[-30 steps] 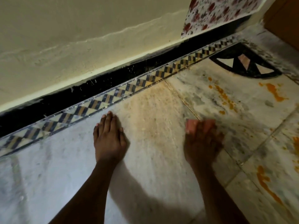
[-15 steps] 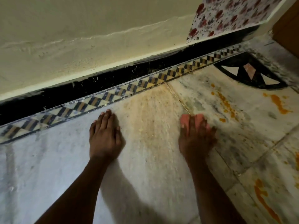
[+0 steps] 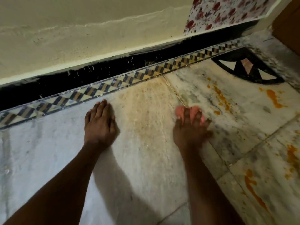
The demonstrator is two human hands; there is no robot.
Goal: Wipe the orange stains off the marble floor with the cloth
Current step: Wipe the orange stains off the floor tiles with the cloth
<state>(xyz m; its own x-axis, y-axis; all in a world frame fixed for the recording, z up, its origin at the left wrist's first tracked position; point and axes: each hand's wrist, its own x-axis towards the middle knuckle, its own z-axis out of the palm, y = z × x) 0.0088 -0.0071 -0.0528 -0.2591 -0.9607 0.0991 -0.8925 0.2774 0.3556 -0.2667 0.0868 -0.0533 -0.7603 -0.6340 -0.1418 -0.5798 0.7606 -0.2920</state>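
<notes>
Pink cloth (image 3: 195, 113) sits pressed to the marble floor (image 3: 146, 159) under the right hand (image 3: 190, 130), whose fingers lie spread over it rather than curled round it, while the left hand (image 3: 99, 123) rests flat with fingers straight on the floor near the patterned border (image 3: 113, 83). Orange stains (image 3: 222, 99) lie just right of the cloth, more farther right, and a faint orange smear spreads between the hands.
</notes>
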